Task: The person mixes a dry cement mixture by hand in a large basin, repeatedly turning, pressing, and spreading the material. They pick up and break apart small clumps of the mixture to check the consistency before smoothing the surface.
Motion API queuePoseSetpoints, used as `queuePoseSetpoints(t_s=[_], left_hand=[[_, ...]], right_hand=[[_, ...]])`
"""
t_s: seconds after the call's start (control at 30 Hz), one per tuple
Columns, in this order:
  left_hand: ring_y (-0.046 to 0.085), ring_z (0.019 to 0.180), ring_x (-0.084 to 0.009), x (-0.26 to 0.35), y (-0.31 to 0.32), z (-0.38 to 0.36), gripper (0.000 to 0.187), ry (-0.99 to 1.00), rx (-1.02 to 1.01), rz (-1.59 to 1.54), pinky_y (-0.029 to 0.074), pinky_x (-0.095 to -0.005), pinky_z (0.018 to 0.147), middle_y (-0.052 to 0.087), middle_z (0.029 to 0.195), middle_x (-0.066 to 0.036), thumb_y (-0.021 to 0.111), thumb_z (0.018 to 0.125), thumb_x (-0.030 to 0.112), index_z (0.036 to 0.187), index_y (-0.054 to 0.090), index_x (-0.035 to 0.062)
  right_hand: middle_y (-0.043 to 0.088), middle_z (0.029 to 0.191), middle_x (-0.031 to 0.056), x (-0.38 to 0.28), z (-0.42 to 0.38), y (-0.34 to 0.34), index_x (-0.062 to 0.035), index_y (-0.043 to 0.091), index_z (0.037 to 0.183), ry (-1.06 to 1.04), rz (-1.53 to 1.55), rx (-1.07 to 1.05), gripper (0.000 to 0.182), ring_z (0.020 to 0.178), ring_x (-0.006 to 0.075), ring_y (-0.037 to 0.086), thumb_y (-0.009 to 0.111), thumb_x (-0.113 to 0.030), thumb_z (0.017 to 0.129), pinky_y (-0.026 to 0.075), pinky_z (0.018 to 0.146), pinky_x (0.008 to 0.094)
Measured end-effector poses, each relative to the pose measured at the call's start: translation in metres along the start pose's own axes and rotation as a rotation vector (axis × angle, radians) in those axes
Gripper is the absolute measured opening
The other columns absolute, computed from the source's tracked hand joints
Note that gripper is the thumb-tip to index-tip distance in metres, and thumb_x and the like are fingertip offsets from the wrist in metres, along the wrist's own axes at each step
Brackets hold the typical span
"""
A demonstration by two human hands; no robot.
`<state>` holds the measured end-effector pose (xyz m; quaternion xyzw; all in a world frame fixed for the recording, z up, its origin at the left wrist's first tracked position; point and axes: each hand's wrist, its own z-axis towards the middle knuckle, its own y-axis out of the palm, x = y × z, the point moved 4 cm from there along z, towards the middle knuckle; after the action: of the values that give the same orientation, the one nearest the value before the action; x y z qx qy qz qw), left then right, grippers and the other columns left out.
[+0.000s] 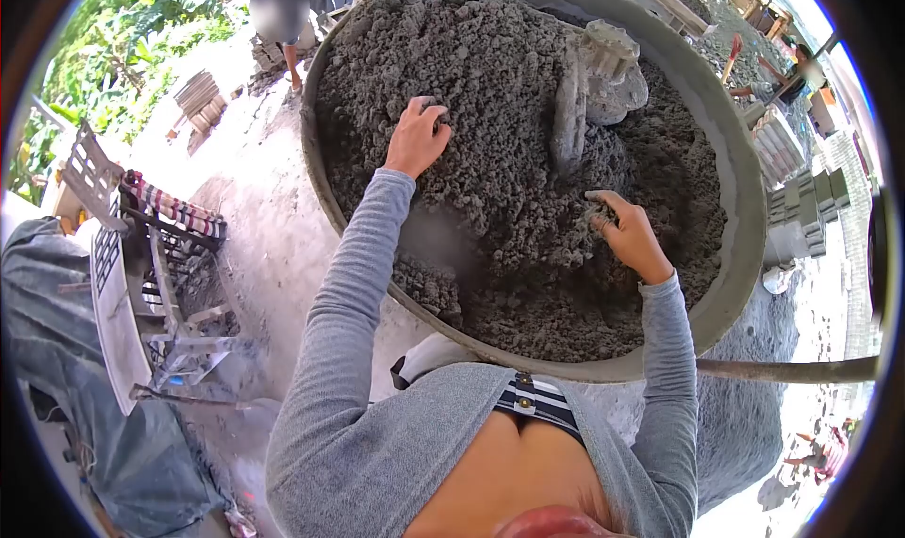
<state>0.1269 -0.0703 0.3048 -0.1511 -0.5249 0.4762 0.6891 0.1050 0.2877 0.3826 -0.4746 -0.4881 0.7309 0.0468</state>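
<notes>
A wide round pan (749, 208) with a grey-coated rim holds a heap of damp, crumbly grey cement mix (471, 76). My left hand (418, 139) is on the left slope of the heap, its fingers curled into the mix and partly hidden. Lower on the right, my right hand (630, 235) has its fingers bent around some mix, with grey stuck to the fingertips. Between and beyond my hands, a mix-caked metal mixer arm (568, 114) with a blocky head (613, 72) stands in the heap.
On the left are a worn chair-like frame (174, 302) and a dark tarp (123, 444). Stacked grey blocks (801, 203) stand at right, near a bar (792, 370) beside the pan. One person (283, 10) stands beyond the pan; another (797, 76) is far right.
</notes>
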Motion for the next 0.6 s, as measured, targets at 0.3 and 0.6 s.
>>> queuePoseSetpoints(t_s=[0.3,0.6], left_hand=[[0.052,0.116,-0.034,0.023,-0.099,0.033,0.034,0.112,0.2,-0.032,0.042,-0.0396,0.098,0.05,0.128,-0.017,0.06,0.085,0.024,0.114,0.062,0.0057],[0.037,0.13,-0.0399,-0.032,-0.034,0.027,0.043,-0.067,-0.091,-0.158,0.032,-0.0437,0.106,0.039,0.14,-0.023,0.041,0.098,0.033,0.137,0.046,0.0154]], right_hand=[[0.066,0.086,0.0182,0.007,0.008,0.015,-0.0013,0.061,0.111,-0.12,-0.064,-0.004,0.037,0.076,0.0321,0.062,0.071,-0.021,0.082,0.048,0.073,0.0381],[0.027,0.148,0.0253,0.021,0.035,0.059,-0.0033,0.027,0.145,-0.036,0.045,-0.141,0.083,0.138,0.0402,0.023,0.052,-0.059,0.088,0.026,0.11,0.0478]])
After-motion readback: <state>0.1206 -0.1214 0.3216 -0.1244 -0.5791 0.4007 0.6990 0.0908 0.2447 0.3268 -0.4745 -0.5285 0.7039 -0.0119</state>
